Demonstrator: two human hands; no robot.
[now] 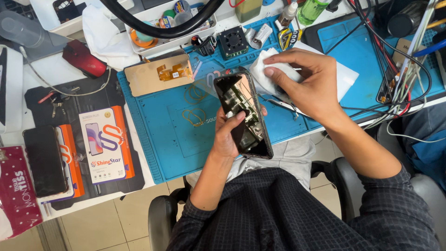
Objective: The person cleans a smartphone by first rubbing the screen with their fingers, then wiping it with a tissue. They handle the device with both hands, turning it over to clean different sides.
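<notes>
Head view: one moment over a repair tabletop [139,183], white with a blue mat [176,135].
Left hand [228,135]: clenched around an opened phone body [244,114], fingers wrapped behind it, thumb on its inner face.
Phone body: dark, upright and slightly tilted, at picture centre above the mat's 6 o'clock edge; inner parts exposed.
Right hand [309,83]: at 2 o'clock from the phone, pinching a wad of white tissue [269,72] that touches the phone's top corner.
Detached screen panel [160,74]: gold-backed, flat on the mat, at 10 o'clock from the phone.
Boxes [107,144]: white and orange, at 9 o'clock, well apart.
Red mouse [83,58]: far at 10 o'clock.
Cables [395,69]: bundle at 3 o'clock.
</notes>
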